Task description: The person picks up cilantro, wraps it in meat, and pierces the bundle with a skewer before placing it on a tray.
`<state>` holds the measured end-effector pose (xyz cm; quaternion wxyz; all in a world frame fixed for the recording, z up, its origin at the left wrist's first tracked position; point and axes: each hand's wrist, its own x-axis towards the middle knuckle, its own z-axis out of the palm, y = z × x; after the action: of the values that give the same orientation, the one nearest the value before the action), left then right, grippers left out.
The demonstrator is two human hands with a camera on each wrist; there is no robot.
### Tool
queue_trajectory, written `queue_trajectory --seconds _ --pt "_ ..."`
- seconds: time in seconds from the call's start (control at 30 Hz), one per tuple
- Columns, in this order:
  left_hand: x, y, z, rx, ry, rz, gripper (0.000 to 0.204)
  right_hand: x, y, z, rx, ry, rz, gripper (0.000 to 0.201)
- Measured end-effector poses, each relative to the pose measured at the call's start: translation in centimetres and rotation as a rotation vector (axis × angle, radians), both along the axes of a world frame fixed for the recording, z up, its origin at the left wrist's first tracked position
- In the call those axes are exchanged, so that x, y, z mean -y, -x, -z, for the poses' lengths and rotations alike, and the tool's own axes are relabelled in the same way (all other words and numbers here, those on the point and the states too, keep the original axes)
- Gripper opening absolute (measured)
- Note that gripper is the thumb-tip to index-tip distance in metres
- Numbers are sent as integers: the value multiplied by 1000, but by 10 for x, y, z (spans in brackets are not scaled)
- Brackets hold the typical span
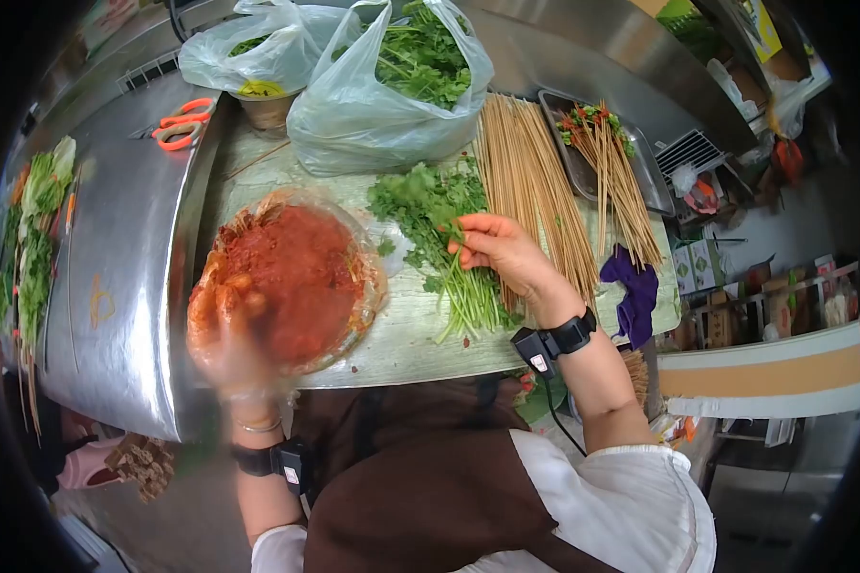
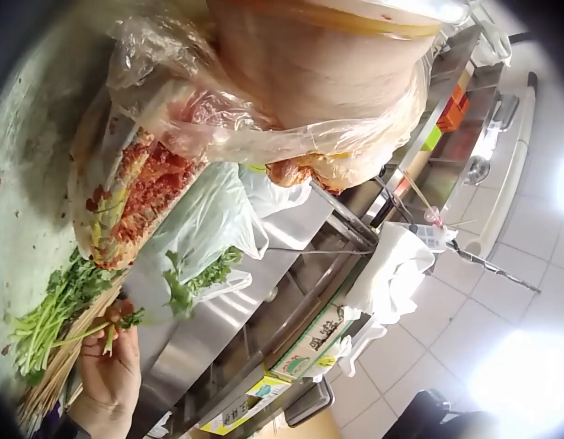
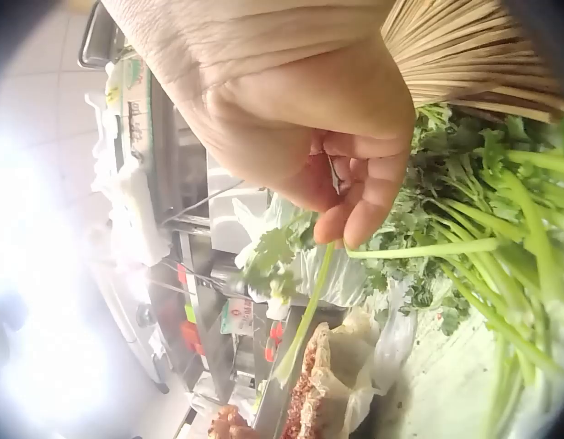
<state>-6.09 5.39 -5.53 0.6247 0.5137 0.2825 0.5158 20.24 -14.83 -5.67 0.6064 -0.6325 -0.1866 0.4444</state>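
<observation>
My right hand [image 1: 511, 256] pinches a cilantro sprig [image 3: 311, 315] between thumb and fingertips; its stem is bent at the fingertips in the right wrist view. Below that hand a loose pile of cilantro [image 1: 425, 202] lies on the green board, stems pointing toward me. To the left sits a plastic-lined bowl [image 1: 376, 286] with thick red chili paste [image 1: 301, 272]. My left hand [image 1: 227, 315], in a clear plastic glove smeared with red, is blurred over the bowl's near left side. I cannot tell whether its fingers hold anything.
A bundle of bare bamboo skewers [image 1: 530, 181] lies right of the cilantro. Beyond it, a metal tray [image 1: 655, 186] bears filled skewers; a purple cloth [image 1: 637, 298] hangs at the board's edge. Plastic bags of greens [image 1: 382, 129] stand behind, and orange-handled scissors [image 1: 183, 124] lie at left.
</observation>
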Motion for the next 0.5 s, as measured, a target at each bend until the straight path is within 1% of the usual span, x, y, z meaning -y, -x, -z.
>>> queue_trajectory --seconds 0.03,0.13,0.23,0.33,0.43,0.47,0.5 --pt "0 -1 0 1 4 0 29 0 2 -3 0 0 43 24" --pt "2 -3 0 31 -3 -13 29 0 4 -16 97 -25 15 22" --pt "0 -1 3 36 6 13 29 2 5 -27 122 -30 -46 20" --pt "0 -1 5 19 -3 10 29 5 5 -35 274 56 -158 20" --pt "4 -6 -6 6 -2 32 27 7 16 -53 243 -2 -122 17" --pt "-1 -2 0 -63 -33 54 25 7 20 -63 267 -5 -146 16" --pt "-1 -3 -5 -151 -105 51 19 7 23 -75 291 -9 -169 15"
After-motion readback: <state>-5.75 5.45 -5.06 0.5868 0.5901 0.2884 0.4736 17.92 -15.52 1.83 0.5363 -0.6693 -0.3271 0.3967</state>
